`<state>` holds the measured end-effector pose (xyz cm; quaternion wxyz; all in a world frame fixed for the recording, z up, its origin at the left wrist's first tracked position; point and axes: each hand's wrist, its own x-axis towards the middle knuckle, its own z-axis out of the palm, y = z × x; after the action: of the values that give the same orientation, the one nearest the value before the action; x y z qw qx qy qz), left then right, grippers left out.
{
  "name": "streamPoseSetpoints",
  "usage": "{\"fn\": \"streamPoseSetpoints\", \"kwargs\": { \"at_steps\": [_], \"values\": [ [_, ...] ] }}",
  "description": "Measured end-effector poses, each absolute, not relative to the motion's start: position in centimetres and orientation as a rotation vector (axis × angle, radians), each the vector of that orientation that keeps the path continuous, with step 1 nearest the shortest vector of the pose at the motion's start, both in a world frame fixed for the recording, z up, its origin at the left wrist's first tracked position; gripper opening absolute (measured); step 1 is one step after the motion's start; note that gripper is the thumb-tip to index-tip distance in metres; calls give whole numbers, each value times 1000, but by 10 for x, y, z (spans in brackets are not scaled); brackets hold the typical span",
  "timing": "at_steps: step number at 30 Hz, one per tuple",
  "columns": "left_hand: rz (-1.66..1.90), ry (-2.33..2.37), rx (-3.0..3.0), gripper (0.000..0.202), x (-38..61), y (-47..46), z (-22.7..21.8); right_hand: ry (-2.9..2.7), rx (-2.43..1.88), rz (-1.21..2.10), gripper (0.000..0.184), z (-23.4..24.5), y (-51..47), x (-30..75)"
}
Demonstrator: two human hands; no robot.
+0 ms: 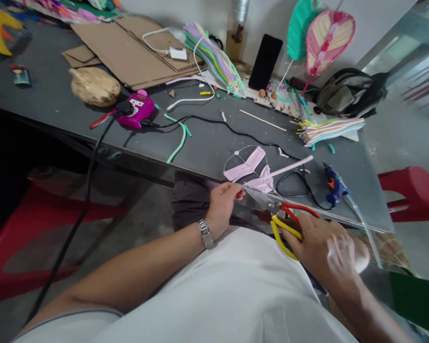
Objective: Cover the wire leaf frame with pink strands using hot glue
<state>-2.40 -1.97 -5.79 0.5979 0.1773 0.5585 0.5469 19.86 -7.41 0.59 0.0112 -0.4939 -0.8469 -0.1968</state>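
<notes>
My left hand [223, 205], with a metal watch on the wrist, pinches the near edge of a pink straw piece [252, 170] mounted on a thin wire loop, at the table's front edge. My right hand [323, 247] grips scissors [279, 212] with red and yellow handles. The blades point left and reach the pink straws just beside my left fingers. One long pink straw [289, 167] sticks out to the right.
A blue glue gun [334, 183] with a black cord lies right of the piece. Straw bundles [329, 129] [214, 57], cardboard [128, 47], a pink device [137, 109], a phone [265, 61], feather-shaped crafts [327, 38] and a bag [346, 93] cover the grey table [57, 100]. Red stools [411, 193] stand alongside.
</notes>
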Motion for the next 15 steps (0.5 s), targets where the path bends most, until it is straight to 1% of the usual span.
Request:
{"fn": "streamPoseSetpoints", "kwargs": {
  "at_steps": [7, 11, 15],
  "values": [
    [1287, 1279, 522, 24, -21, -23, -61, -2752, -1521, -553, 35, 10, -77, 198],
    [1261, 1307, 548, 23, -22, -25, -63, -2782, -1538, -515, 32, 11, -76, 197],
    [1233, 1318, 579, 20, -23, -25, -64, -2792, -1540, -350, 31, 7, -72, 203]
  ]
}}
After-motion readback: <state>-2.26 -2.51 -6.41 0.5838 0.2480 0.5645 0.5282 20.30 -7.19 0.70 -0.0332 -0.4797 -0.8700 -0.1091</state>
